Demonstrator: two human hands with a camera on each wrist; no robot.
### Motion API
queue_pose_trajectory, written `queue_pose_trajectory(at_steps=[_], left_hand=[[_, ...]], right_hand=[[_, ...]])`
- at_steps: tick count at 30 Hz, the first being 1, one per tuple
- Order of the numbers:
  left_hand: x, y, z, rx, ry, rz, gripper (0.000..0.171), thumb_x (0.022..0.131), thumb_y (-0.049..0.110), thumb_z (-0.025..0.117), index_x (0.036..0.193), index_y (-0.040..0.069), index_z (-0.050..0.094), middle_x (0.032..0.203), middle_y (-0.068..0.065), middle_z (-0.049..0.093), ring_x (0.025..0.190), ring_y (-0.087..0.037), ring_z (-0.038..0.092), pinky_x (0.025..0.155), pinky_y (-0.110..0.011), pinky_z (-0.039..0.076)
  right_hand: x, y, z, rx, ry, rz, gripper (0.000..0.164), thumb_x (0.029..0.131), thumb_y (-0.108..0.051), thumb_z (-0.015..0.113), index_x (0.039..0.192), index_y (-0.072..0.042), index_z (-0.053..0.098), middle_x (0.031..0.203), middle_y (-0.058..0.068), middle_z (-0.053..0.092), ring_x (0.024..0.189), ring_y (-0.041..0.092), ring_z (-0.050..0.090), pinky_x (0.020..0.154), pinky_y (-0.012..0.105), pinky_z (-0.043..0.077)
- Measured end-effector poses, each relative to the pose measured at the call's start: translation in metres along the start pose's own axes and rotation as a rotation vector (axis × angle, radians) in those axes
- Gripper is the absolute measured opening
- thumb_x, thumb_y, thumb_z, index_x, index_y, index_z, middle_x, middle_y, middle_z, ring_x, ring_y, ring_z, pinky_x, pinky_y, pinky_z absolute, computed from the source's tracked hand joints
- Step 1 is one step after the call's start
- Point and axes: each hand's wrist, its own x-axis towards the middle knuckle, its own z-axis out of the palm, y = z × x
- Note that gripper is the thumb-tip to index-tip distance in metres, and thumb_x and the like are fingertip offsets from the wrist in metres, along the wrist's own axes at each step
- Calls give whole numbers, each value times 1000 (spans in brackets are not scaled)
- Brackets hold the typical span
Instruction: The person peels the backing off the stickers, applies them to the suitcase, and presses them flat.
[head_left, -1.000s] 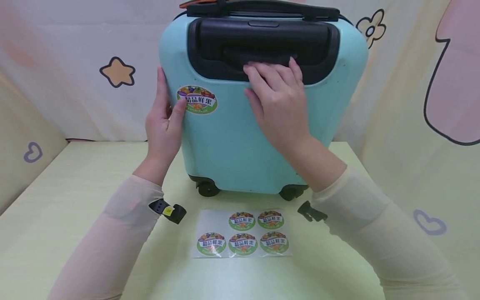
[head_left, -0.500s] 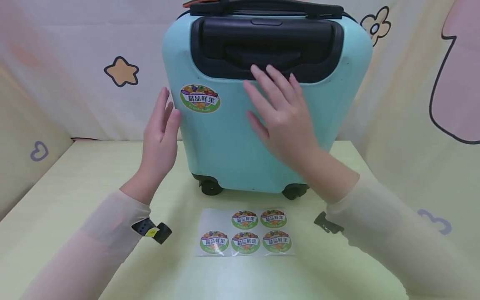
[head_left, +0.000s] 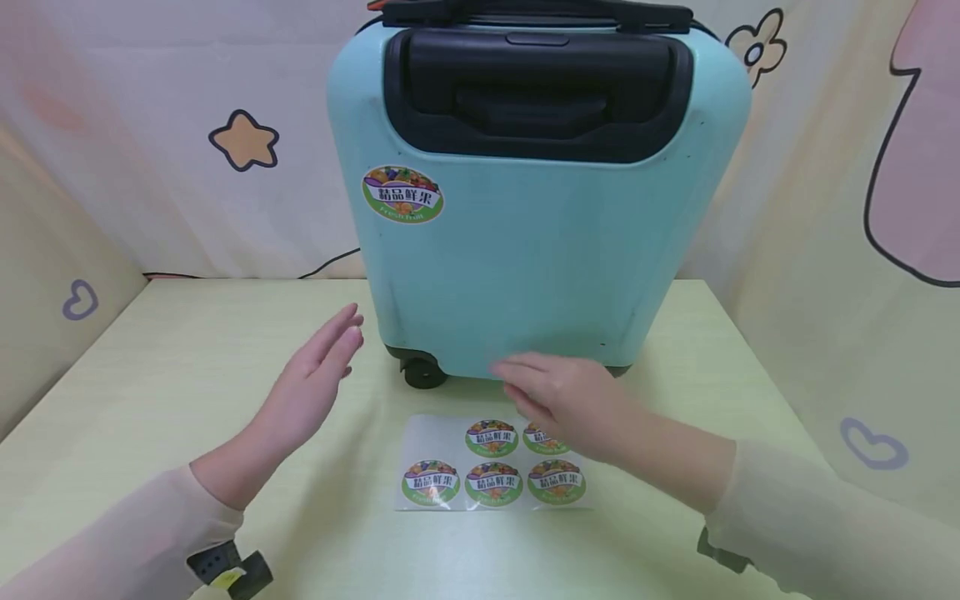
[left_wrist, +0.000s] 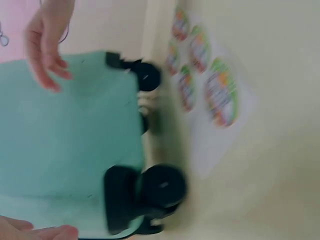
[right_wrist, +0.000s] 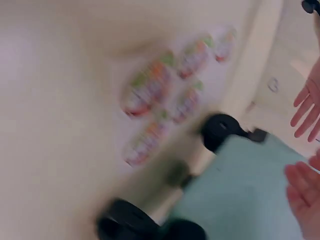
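Note:
A light-blue suitcase (head_left: 517, 258) stands upright on its wheels, its black handle recess near the top. One oval fruit sticker (head_left: 403, 195) is stuck on its upper left front. On the table before it lies a white sticker sheet (head_left: 427, 429) with several more oval stickers. My left hand (head_left: 303, 392) is in the air left of the sheet, fingers fairly straight, holding nothing. Above the sheet's upper right part, my right hand (head_left: 570, 404) hangs with loosely bent fingers, hiding part of one sticker and the suitcase's right wheel. In the left wrist view the suitcase wheels (left_wrist: 162, 186) show close up.
The pale table (head_left: 150, 375) runs back to a cloth backdrop (head_left: 300, 167) printed with a star and a flower. Side cloths with hearts hang left and right. Dark straps sit on both sleeves.
Both hands have left the suitcase and come down: the left from its left side, the right from the handle recess to above the sheet. The suitcase sticker is now fully uncovered.

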Motion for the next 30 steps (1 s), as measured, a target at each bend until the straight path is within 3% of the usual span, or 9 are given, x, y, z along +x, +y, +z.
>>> queue_pose_trajectory(at_steps=[4, 7, 11, 18, 22, 30], left_hand=[[-16, -15, 12, -67, -136, -139, 66, 99, 49, 31, 148, 6, 20, 148, -17, 30, 131, -32, 35, 101, -47, 35], [-27, -27, 22, -143, -204, -266, 69, 98, 50, 33, 146, 3, 23, 145, -20, 33, 129, -35, 38, 99, -46, 38], [-39, -37, 33, -228, -220, -399, 71, 96, 52, 38, 144, 1, 27, 142, -21, 38, 124, -37, 44, 93, -44, 44], [-49, -46, 44, -323, -186, -510, 73, 94, 49, 45, 142, -2, 27, 136, -26, 42, 112, -37, 55, 82, -41, 50], [-50, -50, 48, -371, -184, -545, 75, 93, 48, 47, 144, -2, 23, 135, -28, 42, 107, -35, 59, 78, -39, 52], [-47, -56, 57, -459, -184, -542, 70, 95, 44, 46, 142, -3, 24, 134, -29, 44, 105, -33, 60, 79, -40, 52]], right_hand=[[-24, -7, 17, 10, -280, 110, 27, 85, -13, 66, 112, -8, 66, 110, 3, 66, 95, 15, 64, 73, 27, 52], [-38, -9, 29, -24, -392, 115, 24, 84, -15, 68, 108, -10, 67, 108, 2, 66, 96, 16, 64, 71, 28, 52], [-49, -10, 41, -71, -418, 82, 19, 81, -14, 67, 100, -14, 68, 102, -1, 66, 91, 14, 63, 64, 26, 52], [-54, -10, 49, -63, -491, 113, 21, 83, -17, 66, 104, -13, 69, 107, 2, 66, 98, 17, 63, 72, 32, 53], [-57, -11, 52, -47, -521, 120, 21, 83, -19, 68, 103, -12, 69, 107, 3, 66, 97, 18, 63, 72, 32, 53], [-61, -9, 55, -48, -507, 122, 22, 81, -17, 69, 103, -13, 70, 108, 3, 66, 97, 20, 62, 71, 32, 53]])
